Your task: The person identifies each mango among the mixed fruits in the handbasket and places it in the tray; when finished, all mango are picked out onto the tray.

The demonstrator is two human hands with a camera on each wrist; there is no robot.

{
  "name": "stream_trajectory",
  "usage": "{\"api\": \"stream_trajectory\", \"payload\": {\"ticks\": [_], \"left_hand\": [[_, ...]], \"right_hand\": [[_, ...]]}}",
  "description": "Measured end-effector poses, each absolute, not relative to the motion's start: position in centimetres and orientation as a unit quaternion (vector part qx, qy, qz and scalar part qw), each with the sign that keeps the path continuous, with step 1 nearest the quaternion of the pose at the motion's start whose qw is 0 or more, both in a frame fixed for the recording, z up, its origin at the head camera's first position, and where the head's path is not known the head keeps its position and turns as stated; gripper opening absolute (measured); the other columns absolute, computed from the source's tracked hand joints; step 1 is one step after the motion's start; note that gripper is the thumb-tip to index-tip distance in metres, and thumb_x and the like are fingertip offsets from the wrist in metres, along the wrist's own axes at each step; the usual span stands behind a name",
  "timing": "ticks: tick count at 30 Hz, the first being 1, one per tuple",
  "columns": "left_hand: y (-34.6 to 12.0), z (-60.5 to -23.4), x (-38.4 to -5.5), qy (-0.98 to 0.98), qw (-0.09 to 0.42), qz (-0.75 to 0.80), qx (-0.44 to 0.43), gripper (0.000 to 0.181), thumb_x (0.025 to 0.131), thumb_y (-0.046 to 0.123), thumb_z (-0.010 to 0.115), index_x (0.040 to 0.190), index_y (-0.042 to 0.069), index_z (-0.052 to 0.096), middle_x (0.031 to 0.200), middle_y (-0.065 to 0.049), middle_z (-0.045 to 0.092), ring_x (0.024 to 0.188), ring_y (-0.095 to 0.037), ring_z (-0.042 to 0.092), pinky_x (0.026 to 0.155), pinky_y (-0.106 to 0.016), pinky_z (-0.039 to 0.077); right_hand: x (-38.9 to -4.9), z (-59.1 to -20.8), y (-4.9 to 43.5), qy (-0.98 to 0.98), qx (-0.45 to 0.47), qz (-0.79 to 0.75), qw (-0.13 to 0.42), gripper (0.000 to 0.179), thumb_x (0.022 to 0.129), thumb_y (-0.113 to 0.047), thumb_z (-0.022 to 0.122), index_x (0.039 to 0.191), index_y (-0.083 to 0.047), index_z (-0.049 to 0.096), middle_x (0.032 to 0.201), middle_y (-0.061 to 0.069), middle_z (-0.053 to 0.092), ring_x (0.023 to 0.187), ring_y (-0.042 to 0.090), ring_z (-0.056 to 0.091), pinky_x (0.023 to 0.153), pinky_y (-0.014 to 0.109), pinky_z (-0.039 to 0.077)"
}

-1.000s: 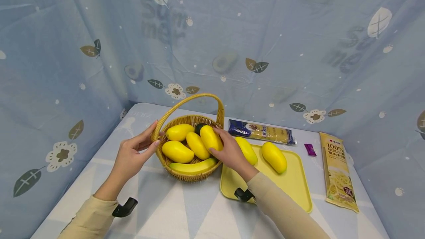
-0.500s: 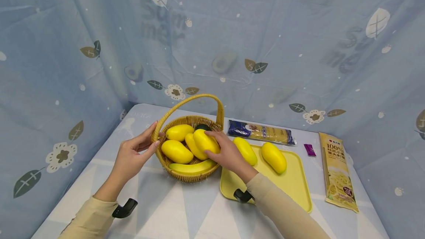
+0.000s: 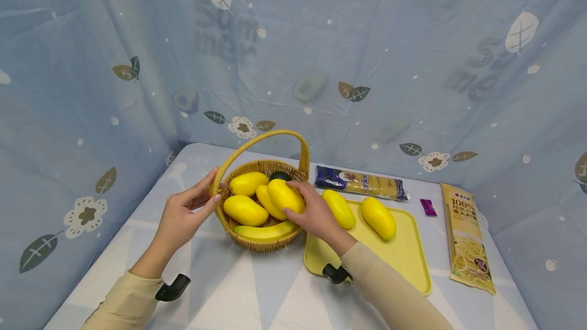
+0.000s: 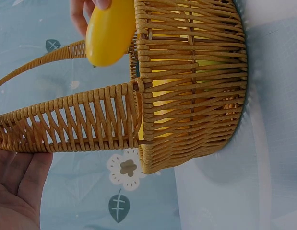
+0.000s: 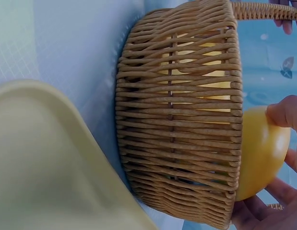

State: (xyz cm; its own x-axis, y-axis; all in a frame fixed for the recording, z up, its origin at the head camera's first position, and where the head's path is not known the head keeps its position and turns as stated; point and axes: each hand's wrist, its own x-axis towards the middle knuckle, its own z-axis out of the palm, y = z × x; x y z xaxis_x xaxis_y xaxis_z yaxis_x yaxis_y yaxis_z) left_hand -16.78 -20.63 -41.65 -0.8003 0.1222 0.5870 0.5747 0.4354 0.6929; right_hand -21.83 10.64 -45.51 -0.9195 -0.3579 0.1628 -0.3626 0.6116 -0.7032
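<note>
My right hand (image 3: 316, 214) holds a yellow mango (image 3: 284, 195) between thumb and fingers at the right side of the wicker basket (image 3: 257, 246). This mango overlaps another mango (image 3: 268, 205) in the basket; in the right wrist view the held mango (image 5: 263, 151) rises above the rim. My left hand (image 3: 181, 215) holds the left foot of the basket's arched handle (image 3: 270, 133), thumb and fingers on either side of it. Two more mangoes (image 3: 245, 211) lie on the basket's left, with a banana (image 3: 266, 231) along its front. Behind them shows a dark green rounded thing (image 3: 279, 175), partly hidden.
Right of the basket lies a yellow tray (image 3: 410, 264) bearing two mangoes (image 3: 378, 218). A blue-and-yellow pasta packet (image 3: 362, 182) lies behind the tray. Farther right are a small purple wrapped piece (image 3: 428, 207) and a tall yellow noodle packet (image 3: 468, 238). A patterned curtain (image 3: 357, 50) surrounds the table.
My right hand has shifted the held mango slightly left and toward me, uncovering more of the dark green thing. The left hand has stayed on the handle. The last half second shows almost no movement.
</note>
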Motion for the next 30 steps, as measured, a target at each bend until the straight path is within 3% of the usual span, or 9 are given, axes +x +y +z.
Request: {"api": "stream_trajectory", "payload": {"ticks": [6, 19, 30], "left_hand": [[-20.7, -41.5, -16.7, -0.816, 0.228, -0.489, -0.207, 0.068, 0.088, -0.010, 0.073, 0.148, 0.016, 0.055, 0.127, -0.013, 0.068, 0.101, 0.005, 0.066, 0.083, -0.012, 0.054], [-20.6, -41.5, -16.7, -0.816, 0.226, -0.491, -0.203, 0.068, 0.088, -0.010, 0.073, 0.148, 0.017, 0.055, 0.131, -0.012, 0.066, 0.101, 0.005, 0.066, 0.083, -0.012, 0.054], [-20.6, -41.6, -16.7, -0.812, 0.230, -0.493, -0.210, 0.068, 0.087, -0.012, 0.073, 0.147, 0.014, 0.056, 0.126, -0.015, 0.069, 0.101, 0.005, 0.066, 0.082, -0.012, 0.055]], "right_hand": [[-21.3, -45.0, 11.2, -0.896, 0.187, 0.402, 0.013, 0.061, 0.092, -0.038, 0.076, 0.147, -0.032, 0.050, 0.151, -0.002, 0.048, 0.130, 0.023, 0.052, 0.106, 0.046, 0.049], [-19.5, -44.1, 14.0, -0.894, 0.201, 0.398, 0.047, 0.058, 0.092, -0.029, 0.074, 0.146, -0.030, 0.054, 0.150, -0.004, 0.048, 0.129, 0.023, 0.051, 0.095, 0.044, 0.053], [-17.8, -44.5, 18.2, -0.907, 0.171, 0.380, 0.065, 0.059, 0.090, -0.025, 0.076, 0.144, -0.028, 0.054, 0.148, -0.003, 0.050, 0.127, 0.025, 0.052, 0.095, 0.046, 0.052]]}}
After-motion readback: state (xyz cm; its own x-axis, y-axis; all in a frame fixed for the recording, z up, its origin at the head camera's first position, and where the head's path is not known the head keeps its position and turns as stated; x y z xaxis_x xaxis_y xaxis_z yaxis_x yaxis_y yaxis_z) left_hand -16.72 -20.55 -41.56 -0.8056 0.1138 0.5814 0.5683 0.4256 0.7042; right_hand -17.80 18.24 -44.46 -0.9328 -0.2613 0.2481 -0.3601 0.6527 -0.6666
